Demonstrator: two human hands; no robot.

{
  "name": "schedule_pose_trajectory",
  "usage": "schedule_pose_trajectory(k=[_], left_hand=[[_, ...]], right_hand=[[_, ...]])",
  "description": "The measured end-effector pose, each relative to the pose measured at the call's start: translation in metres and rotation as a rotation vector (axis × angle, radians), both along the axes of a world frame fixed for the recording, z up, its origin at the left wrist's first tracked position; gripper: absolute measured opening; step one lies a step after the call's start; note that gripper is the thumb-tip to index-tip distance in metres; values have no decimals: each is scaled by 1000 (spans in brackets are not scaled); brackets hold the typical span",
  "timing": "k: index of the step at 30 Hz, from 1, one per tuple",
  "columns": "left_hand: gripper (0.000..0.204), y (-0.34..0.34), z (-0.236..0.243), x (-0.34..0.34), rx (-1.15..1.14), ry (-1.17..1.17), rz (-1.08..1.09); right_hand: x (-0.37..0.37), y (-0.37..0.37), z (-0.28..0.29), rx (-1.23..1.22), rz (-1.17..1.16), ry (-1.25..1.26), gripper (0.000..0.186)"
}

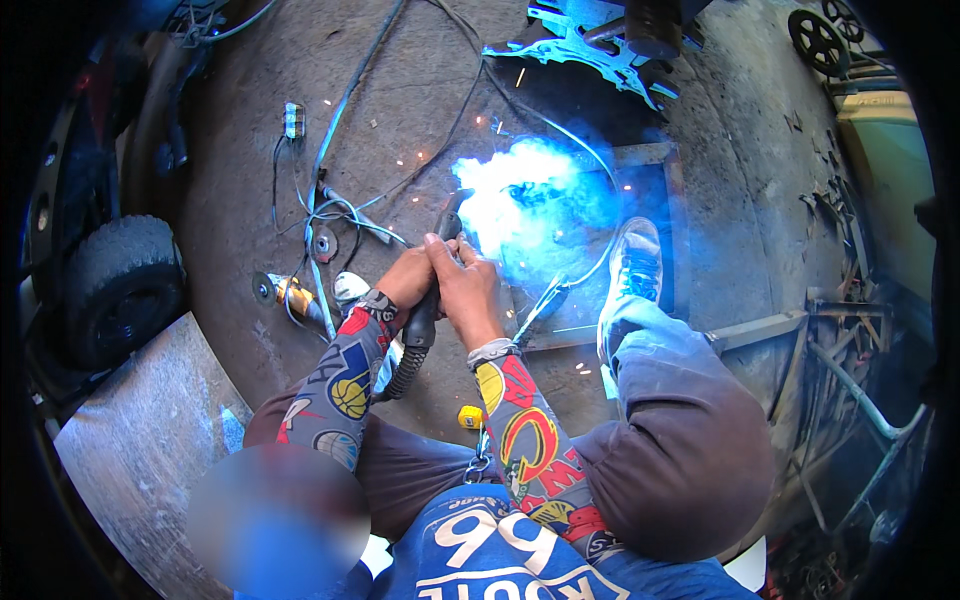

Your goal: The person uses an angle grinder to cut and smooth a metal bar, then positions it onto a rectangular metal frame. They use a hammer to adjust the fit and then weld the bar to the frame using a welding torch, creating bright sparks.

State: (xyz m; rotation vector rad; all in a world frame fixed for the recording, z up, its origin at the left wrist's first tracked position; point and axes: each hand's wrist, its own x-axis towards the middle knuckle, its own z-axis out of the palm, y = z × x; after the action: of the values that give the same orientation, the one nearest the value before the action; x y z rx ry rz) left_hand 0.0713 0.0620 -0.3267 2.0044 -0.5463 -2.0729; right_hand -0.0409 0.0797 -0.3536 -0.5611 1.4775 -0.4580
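Note:
A black welding torch [424, 318] slants up from between my legs, its ribbed cable sleeve at the lower end. My left hand [405, 278] is wrapped round its handle. Just beside it, my right hand [468, 290] is closed against the torch, fingers bunched near its neck. At the tip burns a glaring blue-white arc [525, 195] with smoke and flying sparks. The glare hides the spot being welded. A rectangular metal frame [645, 155] lies on the floor around and beyond the glow. My right shoe rests by the frame's right part.
An angle grinder [292, 297] and a loose disc [324, 243] lie left of my hands among tangled cables [345, 110]. A yellow tape measure [470, 416] sits near my lap. Left stand a wheel [125, 285] and a metal sheet [150, 440]; right, a tubular metal frame [850, 370].

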Motion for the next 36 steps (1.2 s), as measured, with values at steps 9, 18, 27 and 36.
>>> schedule_pose_trajectory(k=[9,18,27,36], left_hand=[[38,3,-8,0,-92,-55,-14],[42,4,-14,4,-104,-69,-12],[40,2,-5,2,-31,12,18],[42,0,-5,3,-18,1,-8]], right_hand=[[-4,-3,11,-50,5,57,88],[-3,-3,11,-59,-13,28,84],[-2,-3,9,-35,21,45,87],[-4,-4,10,-17,49,16,87]])
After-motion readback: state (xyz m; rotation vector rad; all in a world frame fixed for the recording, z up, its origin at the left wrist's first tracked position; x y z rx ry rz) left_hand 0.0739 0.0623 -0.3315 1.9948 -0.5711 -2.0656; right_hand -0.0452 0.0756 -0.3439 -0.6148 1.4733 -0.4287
